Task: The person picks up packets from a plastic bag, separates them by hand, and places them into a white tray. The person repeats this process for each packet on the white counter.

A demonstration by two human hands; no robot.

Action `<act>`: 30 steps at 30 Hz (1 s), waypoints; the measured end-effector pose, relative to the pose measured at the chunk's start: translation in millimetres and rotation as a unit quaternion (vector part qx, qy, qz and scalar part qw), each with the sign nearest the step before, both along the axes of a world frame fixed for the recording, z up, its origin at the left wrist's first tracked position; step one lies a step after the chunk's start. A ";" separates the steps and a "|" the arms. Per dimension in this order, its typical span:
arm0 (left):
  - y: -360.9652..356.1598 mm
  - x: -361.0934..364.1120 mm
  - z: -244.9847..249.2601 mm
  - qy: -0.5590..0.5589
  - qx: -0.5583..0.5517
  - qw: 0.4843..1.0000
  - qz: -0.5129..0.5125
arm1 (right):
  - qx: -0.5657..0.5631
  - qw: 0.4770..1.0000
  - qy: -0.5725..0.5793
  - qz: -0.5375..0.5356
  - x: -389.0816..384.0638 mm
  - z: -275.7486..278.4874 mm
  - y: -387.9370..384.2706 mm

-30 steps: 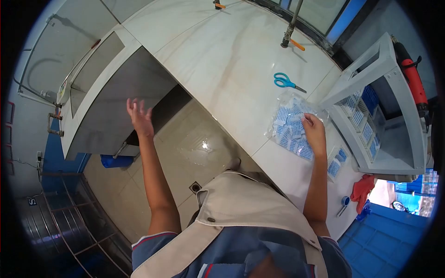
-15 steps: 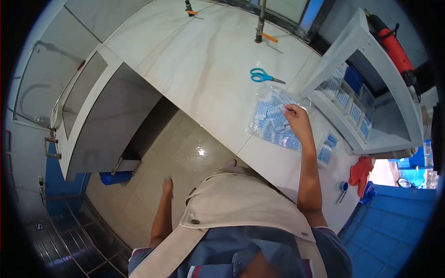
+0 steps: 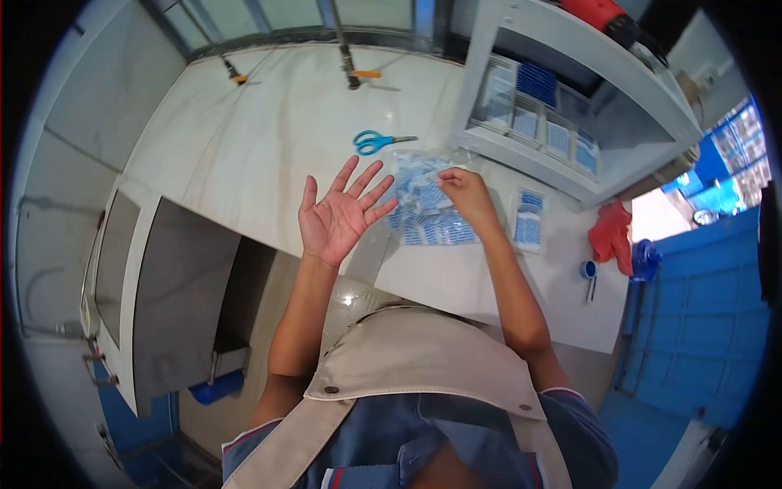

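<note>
My left hand (image 3: 338, 220) is raised over the counter's front edge, palm turned up and fingers spread, with nothing in it. A clear plastic bag (image 3: 436, 232) full of small white packets with blue print lies on the counter to its right. Over that bag, the fingertips of my right hand (image 3: 463, 191) are pinched on what looks like one small white packet (image 3: 433, 176). Just beyond the bag lie scissors (image 3: 373, 143) with blue handles. A smaller clear pack of blue-and-white packets (image 3: 528, 222) rests to the right of my right hand.
A white shelf unit (image 3: 590, 191) with trays of packets stands at the back right. Red cloth (image 3: 611, 236) and a small blue cup (image 3: 587, 269) are near the counter's right end. Pipes with orange-handled valves (image 3: 358, 75) rise at the back. A dark-sided cabinet (image 3: 175, 301) is on the left.
My left hand has risen from low beside my body to above the counter edge, fingers now spread. My right hand stays over the bag. The camera view has turned.
</note>
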State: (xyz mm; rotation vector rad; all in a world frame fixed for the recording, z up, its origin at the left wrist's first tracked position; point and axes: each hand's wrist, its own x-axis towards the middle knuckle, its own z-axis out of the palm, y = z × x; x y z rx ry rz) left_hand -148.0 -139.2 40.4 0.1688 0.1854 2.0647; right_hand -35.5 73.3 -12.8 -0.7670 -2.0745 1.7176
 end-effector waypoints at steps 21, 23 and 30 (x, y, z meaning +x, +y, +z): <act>-112.3 -4.8 43.0 0.134 -0.060 0.976 0.162 | -0.144 0.890 -0.094 0.423 -98.3 89.3 -123.3; -151.0 3.9 42.2 0.126 -0.067 0.963 0.231 | -0.190 0.843 -0.117 0.489 -117.9 87.4 -159.9; -291.4 64.2 30.3 0.134 -0.122 0.875 0.449 | -0.141 0.746 -0.132 0.637 -165.1 59.0 -318.1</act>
